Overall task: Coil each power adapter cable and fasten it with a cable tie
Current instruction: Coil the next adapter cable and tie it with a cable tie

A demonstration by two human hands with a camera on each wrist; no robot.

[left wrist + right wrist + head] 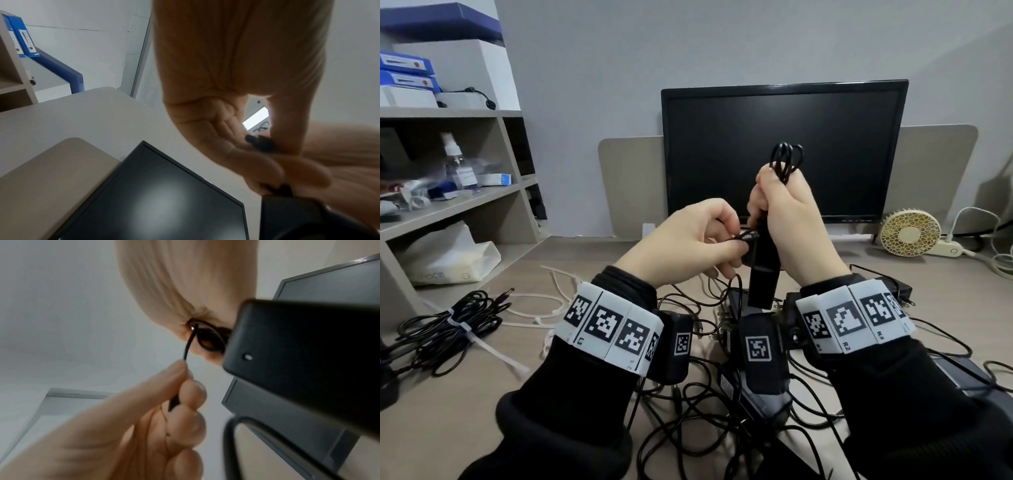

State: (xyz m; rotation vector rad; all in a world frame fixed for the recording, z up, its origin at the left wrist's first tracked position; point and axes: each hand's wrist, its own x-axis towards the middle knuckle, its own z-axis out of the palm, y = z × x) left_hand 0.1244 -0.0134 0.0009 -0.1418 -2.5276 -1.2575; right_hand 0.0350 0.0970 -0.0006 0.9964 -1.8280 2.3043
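Observation:
My right hand [774,202] is raised in front of the monitor and grips a folded bundle of black cable. The cable's loops [787,159] stick up above the fist, and the black adapter brick [763,274] hangs below it. My left hand [726,240] pinches the loose end of the same cable [748,236] just left of the brick. In the left wrist view the thumb and fingers hold a black plug [261,144]. In the right wrist view the cable [187,350] runs taut from the right fist to the left fingers [179,374], beside the brick [308,361].
A coiled cable bundle [448,325] fastened with a white tie lies on the desk at the left. Loose white cable ties [541,305] lie near it. Several adapters and tangled cables [722,394] sit under my wrists. A monitor [784,113], small fan [909,236] and shelf [448,202] stand around the desk.

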